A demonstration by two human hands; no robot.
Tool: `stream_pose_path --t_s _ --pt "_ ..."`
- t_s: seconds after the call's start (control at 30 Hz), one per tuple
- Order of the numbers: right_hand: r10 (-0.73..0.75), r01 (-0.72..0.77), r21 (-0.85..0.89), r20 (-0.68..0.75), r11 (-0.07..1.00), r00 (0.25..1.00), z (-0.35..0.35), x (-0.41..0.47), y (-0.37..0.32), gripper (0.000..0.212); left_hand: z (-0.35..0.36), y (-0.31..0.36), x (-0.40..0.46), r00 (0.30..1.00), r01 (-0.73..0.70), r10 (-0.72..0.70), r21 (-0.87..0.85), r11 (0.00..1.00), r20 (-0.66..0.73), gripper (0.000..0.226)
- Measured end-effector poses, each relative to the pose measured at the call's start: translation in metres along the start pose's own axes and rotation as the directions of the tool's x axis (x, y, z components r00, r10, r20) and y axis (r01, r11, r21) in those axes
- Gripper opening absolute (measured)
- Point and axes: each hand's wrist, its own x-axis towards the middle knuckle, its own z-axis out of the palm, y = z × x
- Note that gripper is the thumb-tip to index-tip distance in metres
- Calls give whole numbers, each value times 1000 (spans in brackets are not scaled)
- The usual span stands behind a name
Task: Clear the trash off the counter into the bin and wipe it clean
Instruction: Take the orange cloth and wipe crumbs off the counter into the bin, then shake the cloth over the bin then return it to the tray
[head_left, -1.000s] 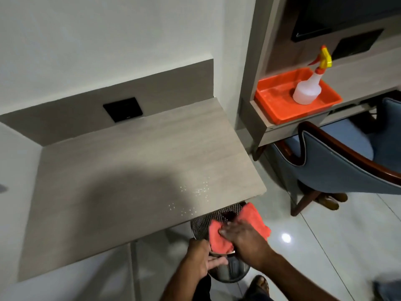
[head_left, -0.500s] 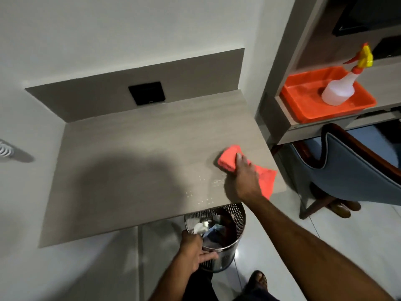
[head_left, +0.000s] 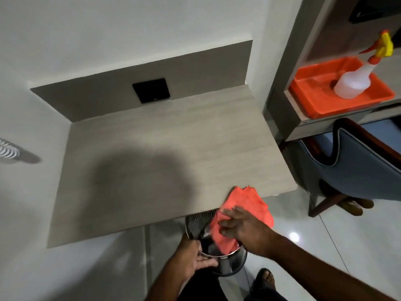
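The pale wood-grain counter [head_left: 165,148] fills the middle of the view. A metal mesh bin [head_left: 196,222] sits just under its front edge, tucked partly beneath it. My left hand [head_left: 191,257] grips the bin's rim on the near side. My right hand [head_left: 240,227] holds a red-orange cloth [head_left: 245,203] over the bin's mouth, at the counter's front right corner; the cloth hangs into the bin. The bin's contents are mostly hidden by the cloth.
A shelf unit at the right carries an orange tray [head_left: 312,92] with a white spray bottle [head_left: 355,81]. A blue chair [head_left: 355,170] stands below it. A black wall socket [head_left: 152,90] sits on the backsplash. My sandalled foot [head_left: 265,279] is on the glossy tiled floor.
My right hand has swept the cloth from the counter's right part back over the front edge and over the bin. The droplets near the front edge are gone. My left hand stays on the bin.
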Motion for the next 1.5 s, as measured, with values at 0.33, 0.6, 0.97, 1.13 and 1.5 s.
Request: stream_pose_path --t_s 0.33,0.6,0.97,1.13,1.5 --pt "686 -527 563 -102 637 720 119 -78 42 54 93 -55 111 999 45 -48 143 989 22 20" --pt "836 -696 611 98 378 541 317 -94 102 59 162 -151 291 993 119 -114 274 954 -34 47" --pt "872 -797 534 204 282 446 439 -98 111 61 193 -211 383 976 203 -218 349 915 2 48" --pt "878 -701 668 148 251 456 411 -99 100 65 200 -186 347 964 259 -241 571 779 -110 42" --pt "927 -612 696 -286 374 242 176 -161 42 66 302 -21 105 950 -282 97 673 684 298 13"
